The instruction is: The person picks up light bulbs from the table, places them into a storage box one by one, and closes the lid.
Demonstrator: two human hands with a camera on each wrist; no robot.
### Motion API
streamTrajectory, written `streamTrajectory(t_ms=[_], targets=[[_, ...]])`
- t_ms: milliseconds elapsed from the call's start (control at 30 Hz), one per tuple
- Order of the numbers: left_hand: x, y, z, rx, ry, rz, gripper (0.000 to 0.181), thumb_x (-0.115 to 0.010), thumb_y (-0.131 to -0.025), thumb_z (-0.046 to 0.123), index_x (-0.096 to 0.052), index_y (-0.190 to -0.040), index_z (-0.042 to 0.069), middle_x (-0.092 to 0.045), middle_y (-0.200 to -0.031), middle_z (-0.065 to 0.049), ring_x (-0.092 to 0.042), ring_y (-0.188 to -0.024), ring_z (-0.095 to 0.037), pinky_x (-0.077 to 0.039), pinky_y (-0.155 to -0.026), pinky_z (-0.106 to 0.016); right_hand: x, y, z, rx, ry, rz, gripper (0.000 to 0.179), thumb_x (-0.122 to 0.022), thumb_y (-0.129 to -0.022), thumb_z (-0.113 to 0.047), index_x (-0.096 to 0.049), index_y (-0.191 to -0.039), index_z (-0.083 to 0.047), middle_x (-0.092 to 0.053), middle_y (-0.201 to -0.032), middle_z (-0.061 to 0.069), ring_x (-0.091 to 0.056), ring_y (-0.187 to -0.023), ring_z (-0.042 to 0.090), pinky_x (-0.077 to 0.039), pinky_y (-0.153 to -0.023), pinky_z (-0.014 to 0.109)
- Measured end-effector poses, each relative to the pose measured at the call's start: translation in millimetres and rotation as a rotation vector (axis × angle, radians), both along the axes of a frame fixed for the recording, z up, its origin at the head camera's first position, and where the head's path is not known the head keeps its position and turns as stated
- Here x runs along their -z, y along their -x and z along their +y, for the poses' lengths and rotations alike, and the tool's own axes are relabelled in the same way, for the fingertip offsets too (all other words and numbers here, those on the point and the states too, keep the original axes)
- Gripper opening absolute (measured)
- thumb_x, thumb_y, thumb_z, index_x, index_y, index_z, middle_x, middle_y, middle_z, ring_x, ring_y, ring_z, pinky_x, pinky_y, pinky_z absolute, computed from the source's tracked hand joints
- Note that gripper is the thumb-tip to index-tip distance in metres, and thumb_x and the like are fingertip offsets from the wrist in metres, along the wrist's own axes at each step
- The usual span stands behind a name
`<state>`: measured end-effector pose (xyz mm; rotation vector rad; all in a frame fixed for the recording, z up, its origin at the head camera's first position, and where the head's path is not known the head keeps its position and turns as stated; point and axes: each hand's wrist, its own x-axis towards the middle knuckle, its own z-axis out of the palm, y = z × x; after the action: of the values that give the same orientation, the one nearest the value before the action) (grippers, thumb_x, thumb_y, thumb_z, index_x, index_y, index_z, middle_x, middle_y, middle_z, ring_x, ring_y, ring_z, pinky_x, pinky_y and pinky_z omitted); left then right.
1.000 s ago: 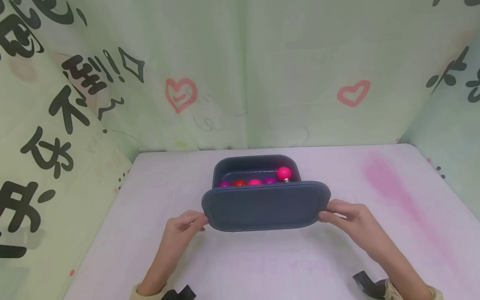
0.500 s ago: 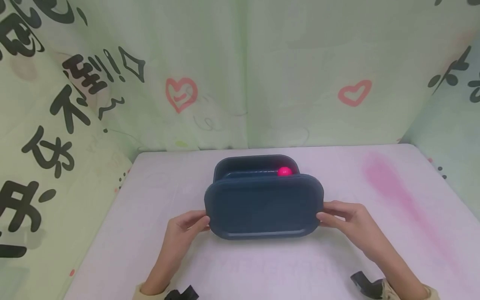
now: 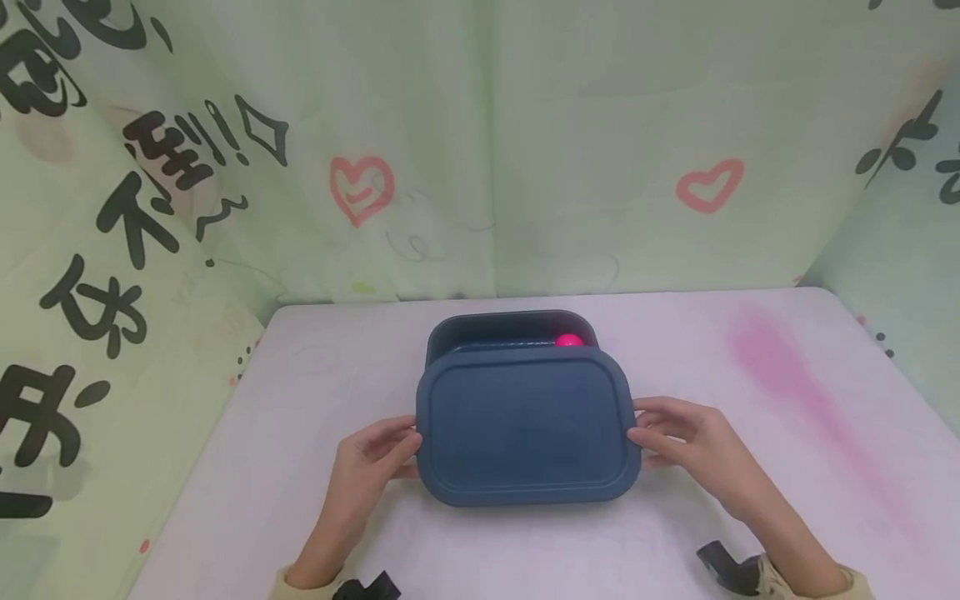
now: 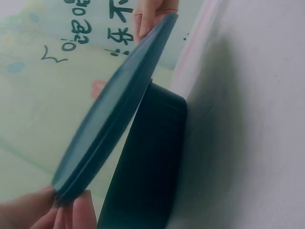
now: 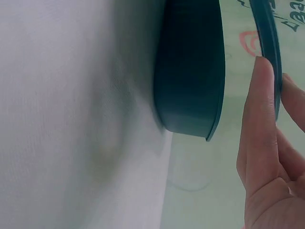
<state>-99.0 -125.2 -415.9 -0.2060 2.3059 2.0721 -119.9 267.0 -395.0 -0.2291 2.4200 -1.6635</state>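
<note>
Between my two hands is a dark blue rectangular lid (image 3: 528,425) with rounded corners, its flat top facing me. My left hand (image 3: 363,467) pinches the lid's left edge, thumb on top and fingers beneath. At the opposite edge my right hand (image 3: 693,446) pinches it the same way. Behind the lid, the matching dark blue box (image 3: 510,323) stands on the table, its front part covered from the head camera. One bright pink ball (image 3: 570,341) shows inside at the right; the rest of the contents is hidden. In the left wrist view the lid (image 4: 112,107) slants above the box (image 4: 150,152).
A pale pinkish-white cloth covers the table (image 3: 750,375), with a pink smear at the right. Light green curtains (image 3: 525,150) with hearts and black lettering hang behind and at both sides. Black straps (image 3: 731,567) sit at the wrists.
The lid has tilted from nearly edge-on to showing its flat top, and its near edge has come lower towards me. Most of the coloured balls seen earlier are now hidden behind it.
</note>
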Motion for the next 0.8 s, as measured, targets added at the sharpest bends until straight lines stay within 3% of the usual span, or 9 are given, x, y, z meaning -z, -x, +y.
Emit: streamTrajectory(t_ms=[400,800], targets=[[6.4,3.9,-1.0,0.014,-0.001,-0.031,0.039,-0.075,-0.089,0.021,-0.068,-0.124,0.006,-0.069,-0.102,-0.013,-0.071,-0.088,-0.016,-0.060,-0.068,-0.030,4.0,5.2,-0.8,-0.019,0.044,-0.033,0.058,-0.070,-0.093,-0.015,-0.047,-0.142,0.004,-0.066,-0.105,0.018,-0.070,-0.085,0.012,-0.060,-0.070,0.037],[7.1,16.1,-3.0,0.002,0.062,-0.033,0.040,-0.075,-0.089,0.023,-0.068,-0.125,0.007,-0.068,-0.106,-0.013,-0.069,-0.086,-0.014,-0.060,-0.069,-0.029,2.6,16.7,-5.3,-0.021,0.014,-0.022,0.057,-0.070,-0.093,-0.016,-0.048,-0.142,0.003,-0.065,-0.106,0.020,-0.069,-0.084,0.011,-0.060,-0.069,0.035]])
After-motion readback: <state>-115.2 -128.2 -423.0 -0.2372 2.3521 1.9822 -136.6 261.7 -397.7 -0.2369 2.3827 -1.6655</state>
